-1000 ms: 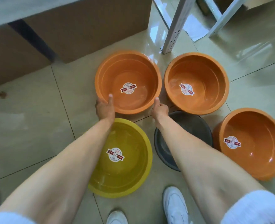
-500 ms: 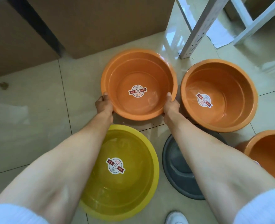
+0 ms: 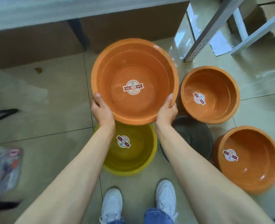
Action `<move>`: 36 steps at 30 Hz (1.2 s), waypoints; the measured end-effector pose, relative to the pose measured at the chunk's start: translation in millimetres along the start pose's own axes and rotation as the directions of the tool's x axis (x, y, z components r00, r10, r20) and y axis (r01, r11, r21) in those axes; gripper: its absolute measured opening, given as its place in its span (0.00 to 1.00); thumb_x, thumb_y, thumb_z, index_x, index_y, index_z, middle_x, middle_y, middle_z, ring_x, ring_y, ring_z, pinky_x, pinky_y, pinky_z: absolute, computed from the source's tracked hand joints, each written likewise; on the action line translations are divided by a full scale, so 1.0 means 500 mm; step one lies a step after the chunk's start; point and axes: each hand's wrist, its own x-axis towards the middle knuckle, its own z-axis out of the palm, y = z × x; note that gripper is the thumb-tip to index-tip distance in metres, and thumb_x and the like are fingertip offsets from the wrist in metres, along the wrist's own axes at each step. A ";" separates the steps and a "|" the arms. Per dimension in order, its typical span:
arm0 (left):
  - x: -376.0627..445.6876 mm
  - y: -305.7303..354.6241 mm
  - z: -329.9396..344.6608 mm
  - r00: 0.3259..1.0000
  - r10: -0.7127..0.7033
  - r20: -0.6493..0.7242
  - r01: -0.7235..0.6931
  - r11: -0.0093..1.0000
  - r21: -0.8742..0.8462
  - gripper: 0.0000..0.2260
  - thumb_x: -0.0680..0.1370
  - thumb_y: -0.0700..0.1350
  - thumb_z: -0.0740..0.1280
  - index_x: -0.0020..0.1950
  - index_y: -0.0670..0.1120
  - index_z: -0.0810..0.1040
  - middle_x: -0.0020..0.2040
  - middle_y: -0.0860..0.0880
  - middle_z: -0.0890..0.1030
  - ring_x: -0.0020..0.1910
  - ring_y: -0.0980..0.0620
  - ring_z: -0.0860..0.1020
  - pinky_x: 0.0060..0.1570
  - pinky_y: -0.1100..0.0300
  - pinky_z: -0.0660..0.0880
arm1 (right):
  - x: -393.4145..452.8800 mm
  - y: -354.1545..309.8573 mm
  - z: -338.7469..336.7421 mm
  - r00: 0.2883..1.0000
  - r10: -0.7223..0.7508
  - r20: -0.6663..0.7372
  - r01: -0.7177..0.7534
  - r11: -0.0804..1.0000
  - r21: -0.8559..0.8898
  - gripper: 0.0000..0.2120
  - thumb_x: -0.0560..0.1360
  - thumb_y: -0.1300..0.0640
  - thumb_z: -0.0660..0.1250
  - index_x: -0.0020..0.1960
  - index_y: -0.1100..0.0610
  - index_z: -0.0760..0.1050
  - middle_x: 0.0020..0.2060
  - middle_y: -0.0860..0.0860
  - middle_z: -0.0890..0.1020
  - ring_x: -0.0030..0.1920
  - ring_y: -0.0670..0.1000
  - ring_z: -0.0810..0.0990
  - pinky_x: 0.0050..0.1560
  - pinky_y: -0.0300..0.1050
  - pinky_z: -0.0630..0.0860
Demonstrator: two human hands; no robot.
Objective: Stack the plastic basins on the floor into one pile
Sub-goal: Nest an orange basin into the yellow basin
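An orange basin (image 3: 134,67) with a round sticker inside is held up off the floor, tilted a little toward me. My left hand (image 3: 101,110) grips its near-left rim and my right hand (image 3: 166,109) grips its near-right rim, thumbs inside. Below it a yellow basin (image 3: 138,159) sits on the floor, partly hidden by the raised one. A dark grey basin (image 3: 196,136) lies to its right, half covered by my right forearm. A second orange basin (image 3: 214,88) stands at the right, a third orange basin (image 3: 253,172) at the near right.
Brown cardboard boxes (image 3: 36,46) stand behind under a pale table edge. A white metal frame leg (image 3: 203,41) slants down at the back right. A packet of small items (image 3: 2,172) lies at the left edge. My white shoes (image 3: 112,204) are at the bottom.
Both hands have lifted the orange basin off the floor and brought it nearer, above the far edge of the yellow basin. The other basins have not moved.
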 end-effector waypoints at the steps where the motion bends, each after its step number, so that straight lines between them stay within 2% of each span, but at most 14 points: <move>1: -0.013 0.006 -0.031 1.000 0.010 -0.010 -0.010 1.000 0.012 0.13 0.81 0.53 0.57 0.42 0.49 0.73 0.38 0.52 0.77 0.39 0.52 0.74 0.43 0.59 0.72 | -0.029 0.006 -0.012 1.000 0.000 0.006 0.000 1.000 -0.014 0.25 0.80 0.41 0.54 0.65 0.58 0.75 0.56 0.52 0.82 0.53 0.52 0.79 0.52 0.42 0.72; 5: -0.071 -0.005 -0.143 1.000 0.006 -0.016 -0.005 0.996 0.087 0.16 0.81 0.54 0.57 0.36 0.49 0.67 0.34 0.50 0.70 0.34 0.54 0.67 0.38 0.60 0.68 | -0.112 0.065 -0.068 0.999 -0.051 0.017 0.053 0.986 -0.159 0.24 0.81 0.42 0.54 0.62 0.59 0.74 0.55 0.56 0.82 0.56 0.56 0.80 0.58 0.51 0.75; 8: -0.120 -0.034 -0.216 0.999 0.016 -0.027 -0.012 0.986 0.166 0.17 0.82 0.51 0.57 0.34 0.49 0.65 0.31 0.53 0.67 0.28 0.61 0.65 0.32 0.64 0.65 | -0.158 0.120 -0.115 0.995 -0.094 0.019 0.096 0.966 -0.239 0.18 0.82 0.48 0.55 0.63 0.60 0.71 0.56 0.57 0.81 0.55 0.57 0.79 0.54 0.47 0.73; 11: -0.151 -0.090 -0.279 0.999 0.001 -0.044 0.010 0.971 0.239 0.18 0.83 0.48 0.57 0.32 0.49 0.63 0.30 0.52 0.65 0.29 0.56 0.62 0.31 0.61 0.62 | -0.190 0.176 -0.149 0.996 -0.092 0.020 0.093 0.938 -0.334 0.16 0.82 0.53 0.55 0.66 0.60 0.69 0.57 0.57 0.80 0.52 0.55 0.77 0.50 0.43 0.67; 13: -0.163 -0.133 -0.306 0.998 -0.036 -0.050 0.048 0.963 0.264 0.18 0.83 0.47 0.57 0.33 0.48 0.63 0.30 0.51 0.65 0.30 0.53 0.62 0.31 0.61 0.63 | -0.192 0.207 -0.159 0.997 -0.073 0.038 0.082 0.910 -0.407 0.16 0.82 0.54 0.55 0.66 0.60 0.69 0.57 0.58 0.80 0.53 0.57 0.77 0.49 0.44 0.67; 16: -0.165 -0.194 -0.328 0.991 -0.117 -0.060 0.129 0.952 0.276 0.15 0.83 0.47 0.57 0.38 0.43 0.70 0.33 0.46 0.71 0.34 0.49 0.67 0.35 0.57 0.66 | -0.175 0.245 -0.165 0.995 -0.004 0.095 0.052 0.863 -0.503 0.16 0.82 0.54 0.56 0.66 0.59 0.69 0.57 0.59 0.80 0.57 0.61 0.78 0.54 0.49 0.71; 19: -0.150 -0.236 -0.330 0.978 -0.189 -0.087 0.207 0.931 0.300 0.12 0.82 0.46 0.57 0.48 0.40 0.77 0.43 0.40 0.79 0.42 0.47 0.74 0.45 0.55 0.70 | -0.140 0.267 -0.158 0.987 0.101 0.122 -0.009 0.805 -0.593 0.15 0.80 0.56 0.60 0.65 0.60 0.72 0.57 0.60 0.81 0.59 0.62 0.78 0.58 0.49 0.71; 24: -0.111 -0.269 -0.313 0.951 -0.293 -0.101 0.305 0.825 0.475 0.16 0.82 0.46 0.56 0.57 0.35 0.76 0.55 0.34 0.81 0.54 0.36 0.79 0.55 0.51 0.73 | -0.097 0.269 -0.153 0.976 0.186 0.110 -0.053 0.699 -0.713 0.15 0.78 0.59 0.64 0.64 0.60 0.75 0.57 0.60 0.82 0.59 0.62 0.79 0.59 0.48 0.73; 27: -0.098 -0.271 -0.303 0.952 -0.268 -0.147 0.302 0.751 0.587 0.16 0.81 0.45 0.56 0.59 0.36 0.76 0.58 0.33 0.79 0.57 0.33 0.78 0.58 0.47 0.74 | -0.087 0.264 -0.148 0.977 0.175 0.122 -0.017 0.632 -0.775 0.17 0.77 0.59 0.66 0.65 0.58 0.73 0.59 0.59 0.81 0.61 0.62 0.78 0.59 0.49 0.74; 29: -0.095 -0.267 -0.302 0.954 -0.265 -0.142 0.290 0.687 0.666 0.15 0.79 0.42 0.59 0.62 0.38 0.75 0.59 0.33 0.79 0.58 0.33 0.77 0.59 0.46 0.73 | -0.082 0.265 -0.148 0.973 0.192 0.127 0.001 0.549 -0.836 0.17 0.76 0.57 0.66 0.64 0.57 0.72 0.60 0.59 0.79 0.61 0.62 0.78 0.57 0.50 0.74; 31: -0.093 -0.260 -0.300 0.945 -0.287 -0.156 0.310 0.644 0.700 0.18 0.77 0.39 0.60 0.67 0.41 0.73 0.62 0.34 0.77 0.60 0.33 0.76 0.61 0.45 0.74 | -0.075 0.266 -0.153 0.962 0.231 0.146 0.017 0.484 -0.875 0.18 0.76 0.54 0.68 0.64 0.57 0.72 0.61 0.59 0.79 0.61 0.61 0.78 0.57 0.50 0.74; 33: -0.093 -0.253 -0.291 0.947 -0.266 -0.182 0.314 0.630 0.710 0.21 0.77 0.39 0.61 0.71 0.43 0.70 0.67 0.36 0.72 0.65 0.34 0.73 0.65 0.45 0.71 | -0.066 0.268 -0.160 0.956 0.249 0.154 0.018 0.475 -0.880 0.21 0.75 0.52 0.69 0.65 0.56 0.71 0.62 0.58 0.78 0.63 0.60 0.77 0.58 0.50 0.74; 36: -0.102 -0.241 -0.237 0.988 -0.100 -0.117 0.154 0.676 0.721 0.21 0.77 0.38 0.61 0.71 0.42 0.70 0.70 0.37 0.69 0.68 0.35 0.70 0.68 0.46 0.67 | -0.046 0.258 -0.164 0.979 0.182 0.095 -0.024 0.561 -0.828 0.22 0.76 0.51 0.68 0.68 0.57 0.71 0.63 0.58 0.78 0.63 0.61 0.77 0.59 0.52 0.74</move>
